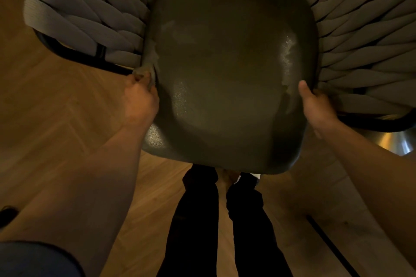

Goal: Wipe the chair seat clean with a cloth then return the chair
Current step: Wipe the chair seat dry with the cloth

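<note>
Both hands clasped the chair seat's (225, 69) side edges, the left hand (140, 99) also pinching a grey cloth (146, 67). Between them the dark seat looked scuffed; beyond, woven straps (85, 18) fanned over herringbone wood floor (56, 101).

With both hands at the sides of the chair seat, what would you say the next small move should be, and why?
Probably slide the chair forward to its place. The left hand grips the left seat edge with the cloth bunched in the same grip, and the right hand grips the right edge, so neither is wiping. The seat shows pale worn patches by both edges; whether any dirt remains cannot be told in this dim light.
</note>
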